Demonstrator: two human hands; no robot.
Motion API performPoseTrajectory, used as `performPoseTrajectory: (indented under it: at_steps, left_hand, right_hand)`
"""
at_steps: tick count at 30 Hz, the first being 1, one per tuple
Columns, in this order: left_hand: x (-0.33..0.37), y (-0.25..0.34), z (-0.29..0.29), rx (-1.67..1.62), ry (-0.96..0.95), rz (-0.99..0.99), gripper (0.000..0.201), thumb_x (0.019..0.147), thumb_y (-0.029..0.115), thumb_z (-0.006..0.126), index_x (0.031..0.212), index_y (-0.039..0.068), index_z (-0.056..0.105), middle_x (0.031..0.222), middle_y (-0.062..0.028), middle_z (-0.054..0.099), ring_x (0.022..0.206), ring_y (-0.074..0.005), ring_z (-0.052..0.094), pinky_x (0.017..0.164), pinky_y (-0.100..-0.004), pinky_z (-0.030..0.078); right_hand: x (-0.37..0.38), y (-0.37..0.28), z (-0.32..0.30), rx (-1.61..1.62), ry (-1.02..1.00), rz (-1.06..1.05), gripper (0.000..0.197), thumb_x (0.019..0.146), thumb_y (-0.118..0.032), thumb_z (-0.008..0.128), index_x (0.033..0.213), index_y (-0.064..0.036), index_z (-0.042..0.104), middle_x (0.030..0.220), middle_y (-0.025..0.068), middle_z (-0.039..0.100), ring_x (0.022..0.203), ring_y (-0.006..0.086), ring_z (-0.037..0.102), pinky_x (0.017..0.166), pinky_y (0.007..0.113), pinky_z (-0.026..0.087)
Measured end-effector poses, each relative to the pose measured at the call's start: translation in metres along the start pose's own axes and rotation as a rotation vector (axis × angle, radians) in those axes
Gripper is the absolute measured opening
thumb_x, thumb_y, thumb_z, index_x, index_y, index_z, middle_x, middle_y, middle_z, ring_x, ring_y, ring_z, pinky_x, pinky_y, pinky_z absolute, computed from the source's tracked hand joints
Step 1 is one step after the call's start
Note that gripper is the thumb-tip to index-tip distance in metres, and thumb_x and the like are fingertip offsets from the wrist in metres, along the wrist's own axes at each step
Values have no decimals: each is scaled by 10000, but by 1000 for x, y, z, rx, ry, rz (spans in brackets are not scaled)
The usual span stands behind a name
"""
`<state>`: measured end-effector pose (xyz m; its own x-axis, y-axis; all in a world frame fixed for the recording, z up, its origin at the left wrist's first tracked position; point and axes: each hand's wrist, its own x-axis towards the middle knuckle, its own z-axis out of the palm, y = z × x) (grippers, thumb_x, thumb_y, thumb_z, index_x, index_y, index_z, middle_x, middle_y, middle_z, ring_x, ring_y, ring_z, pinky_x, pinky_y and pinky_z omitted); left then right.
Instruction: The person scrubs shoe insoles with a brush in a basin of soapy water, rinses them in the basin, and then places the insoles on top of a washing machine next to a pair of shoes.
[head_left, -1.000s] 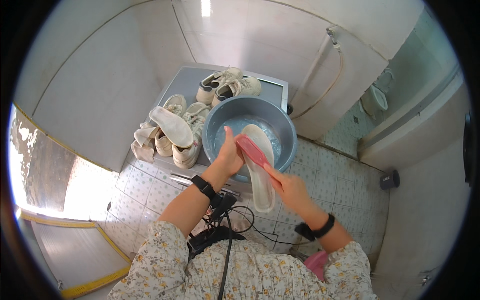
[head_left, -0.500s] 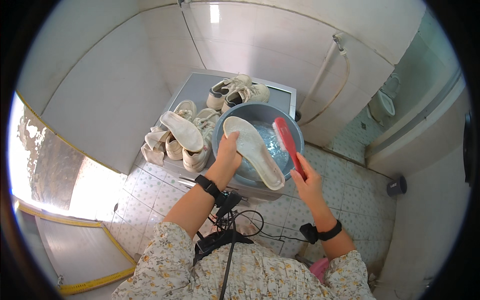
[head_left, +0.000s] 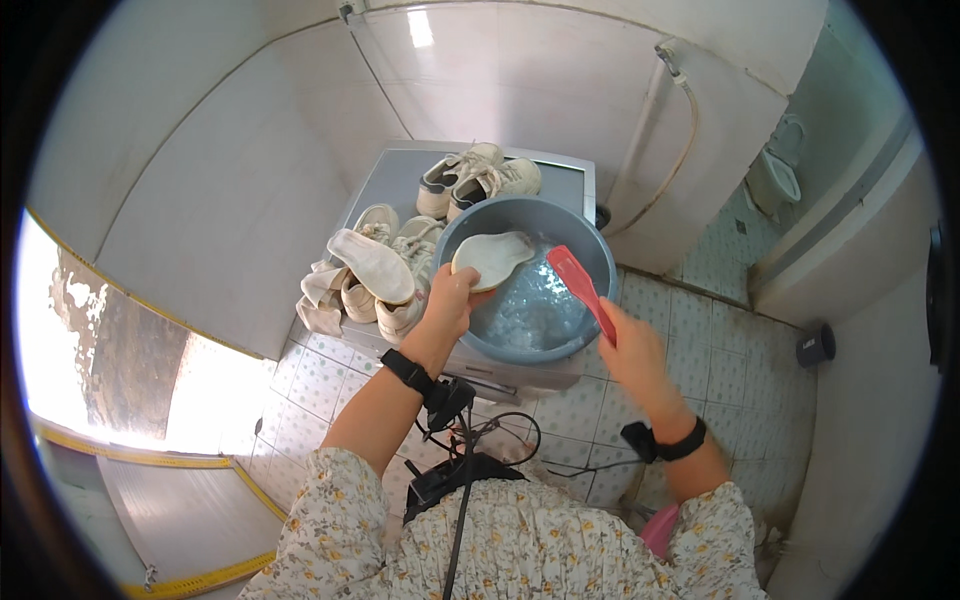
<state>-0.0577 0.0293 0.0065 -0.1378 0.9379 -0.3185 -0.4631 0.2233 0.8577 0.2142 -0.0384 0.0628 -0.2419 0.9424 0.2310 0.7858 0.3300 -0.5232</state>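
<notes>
My left hand [head_left: 457, 300] grips a pale shoe insole [head_left: 492, 258] by one end, over the left side of a grey-blue basin [head_left: 455, 225]. The insole's other end points to the far right, above the water [head_left: 535, 310]. In my right hand [head_left: 634, 352] is the handle of a red brush [head_left: 580, 283], its head over the basin's right part and its bristles hidden from view. Left of the basin, another insole [head_left: 372, 266] lies on top of a pair of cream shoes [head_left: 398, 318]. A second pair of pale sneakers [head_left: 478, 185] stands behind the basin.
Basin and shoes stand on a grey machine top [head_left: 392, 170]. A crumpled pale cloth [head_left: 322, 300] lies at its left edge. Behind are a tiled wall and a hose [head_left: 690, 130]. Loose black cables [head_left: 500, 432] hang before me. A dark bin [head_left: 815, 345] stands right.
The insole has turned, its free end swinging from the near right to the far right. My right hand and the brush have shifted slightly; the bristles no longer show.
</notes>
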Motion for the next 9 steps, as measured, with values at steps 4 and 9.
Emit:
performPoseTrajectory:
  at_steps: [4,9]
  left_hand:
    - [-6,12,7,150,-233,-240,403,782,11,475,1183,-18,449,1139,-166,548,1013,-305,593,766,-415,548]
    - [2,-1,11,42,-223,-521,518,767,33,533,1263,20,383,1154,-188,544,1024,-365,584,826,-492,514]
  right_hand:
    - [20,4,-4,-259,-155,-81,294,721,-86,592,1013,-62,617,734,155,625,706,344,612,638,432,483]
    - [36,15,12,-552,-260,-243,159,701,-95,615,859,-85,628,690,123,614,659,306,622,629,413,498]
